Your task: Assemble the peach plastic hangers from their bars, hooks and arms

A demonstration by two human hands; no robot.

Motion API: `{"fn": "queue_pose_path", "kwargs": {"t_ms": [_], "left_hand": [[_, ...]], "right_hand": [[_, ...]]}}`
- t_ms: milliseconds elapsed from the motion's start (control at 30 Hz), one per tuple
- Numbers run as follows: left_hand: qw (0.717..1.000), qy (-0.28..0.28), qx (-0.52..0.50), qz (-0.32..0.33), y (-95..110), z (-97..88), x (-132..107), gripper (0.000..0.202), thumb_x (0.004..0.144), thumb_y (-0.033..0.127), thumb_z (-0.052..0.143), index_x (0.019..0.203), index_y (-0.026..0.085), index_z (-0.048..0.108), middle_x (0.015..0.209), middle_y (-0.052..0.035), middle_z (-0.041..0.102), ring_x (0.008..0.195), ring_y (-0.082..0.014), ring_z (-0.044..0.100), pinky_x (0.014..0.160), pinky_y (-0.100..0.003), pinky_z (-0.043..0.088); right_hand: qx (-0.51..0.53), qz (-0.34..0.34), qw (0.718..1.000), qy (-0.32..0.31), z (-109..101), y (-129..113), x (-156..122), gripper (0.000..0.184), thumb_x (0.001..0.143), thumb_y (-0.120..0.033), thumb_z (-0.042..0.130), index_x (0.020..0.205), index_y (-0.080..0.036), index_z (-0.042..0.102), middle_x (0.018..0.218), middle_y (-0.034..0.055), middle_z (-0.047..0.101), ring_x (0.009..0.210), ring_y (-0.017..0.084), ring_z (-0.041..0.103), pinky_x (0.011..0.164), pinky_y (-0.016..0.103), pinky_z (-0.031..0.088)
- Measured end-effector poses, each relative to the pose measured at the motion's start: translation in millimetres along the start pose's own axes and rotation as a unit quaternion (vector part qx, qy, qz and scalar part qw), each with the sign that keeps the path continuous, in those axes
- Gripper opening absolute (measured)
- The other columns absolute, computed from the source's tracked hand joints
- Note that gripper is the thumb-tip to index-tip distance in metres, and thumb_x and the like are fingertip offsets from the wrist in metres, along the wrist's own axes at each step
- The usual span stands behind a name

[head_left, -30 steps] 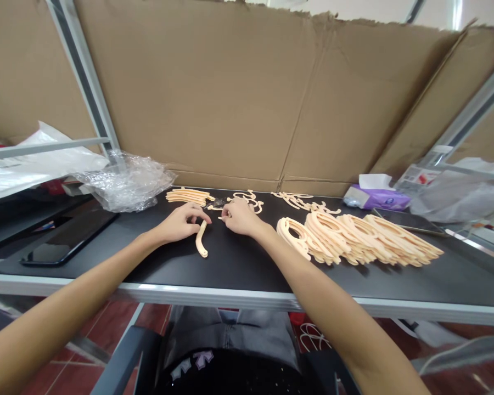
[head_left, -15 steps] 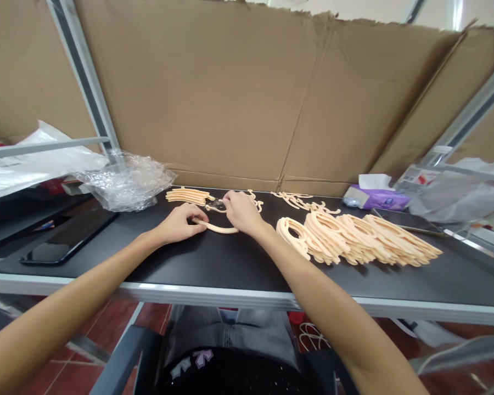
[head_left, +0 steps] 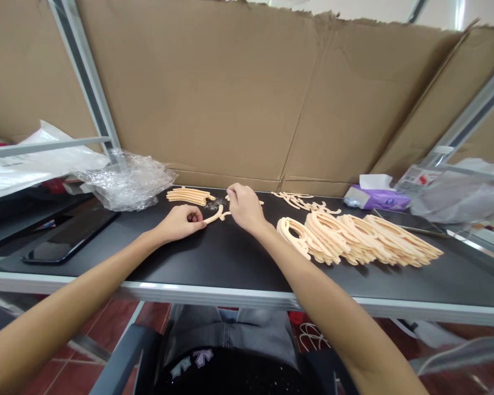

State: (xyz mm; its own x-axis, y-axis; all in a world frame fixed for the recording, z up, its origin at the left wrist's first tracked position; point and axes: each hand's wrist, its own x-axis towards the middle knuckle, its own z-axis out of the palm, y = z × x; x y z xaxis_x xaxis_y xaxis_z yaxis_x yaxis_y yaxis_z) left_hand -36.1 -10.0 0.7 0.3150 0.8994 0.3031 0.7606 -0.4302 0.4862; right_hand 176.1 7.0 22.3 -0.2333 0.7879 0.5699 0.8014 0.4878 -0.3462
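Observation:
My left hand (head_left: 181,222) is closed on one end of a curved peach-coloured strip (head_left: 215,215) lying on the black table (head_left: 230,263). My right hand (head_left: 242,207) is closed, pinching at the strip's far end; what it holds is too small to name. Behind my hands lie a neat stack of curved strips (head_left: 188,196) and a loose tangle of thin offcuts (head_left: 302,202). A long fanned row of peach ring-shaped pieces (head_left: 354,238) lies to the right of my right hand.
Crumpled clear plastic (head_left: 125,181) sits at the back left, a dark phone (head_left: 68,237) at the left. A purple tissue pack (head_left: 376,196) and another flat phone (head_left: 409,222) lie at the back right. A cardboard wall (head_left: 247,93) closes the back.
The strip hung down from my left hand, then lay across between both hands. Now it is shorter in view and angled up toward my right hand, which has moved further back.

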Motion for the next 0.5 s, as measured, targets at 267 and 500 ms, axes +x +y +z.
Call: {"fn": "queue_pose_path", "kwargs": {"t_ms": [267,500], "left_hand": [[0.998,0.024,-0.023,0.046,-3.6,2.6,0.2,0.019,0.075,0.037,0.058,0.075,0.019,0.063,0.074,-0.0005,0.065,0.068,-0.0161,0.056,0.066,-0.028,0.044],[0.997,0.012,-0.029,0.071,-3.2,1.9,-0.9,0.018,0.078,0.033,0.057,0.084,0.02,0.068,0.083,-0.0008,0.071,0.077,-0.017,0.061,0.074,-0.029,0.045]], "right_hand": [[0.026,-0.012,1.0,0.011,5.2,2.9,1.3,0.031,0.103,-0.022,0.034,0.105,-0.017,0.065,0.101,0.008,0.071,0.099,0.021,0.059,0.088,0.03,0.039],[0.062,-0.036,0.997,0.022,9.8,3.8,1.5,0.031,0.103,-0.024,0.036,0.107,-0.018,0.066,0.107,0.0072,0.071,0.103,0.019,0.059,0.092,0.029,0.04]]}}
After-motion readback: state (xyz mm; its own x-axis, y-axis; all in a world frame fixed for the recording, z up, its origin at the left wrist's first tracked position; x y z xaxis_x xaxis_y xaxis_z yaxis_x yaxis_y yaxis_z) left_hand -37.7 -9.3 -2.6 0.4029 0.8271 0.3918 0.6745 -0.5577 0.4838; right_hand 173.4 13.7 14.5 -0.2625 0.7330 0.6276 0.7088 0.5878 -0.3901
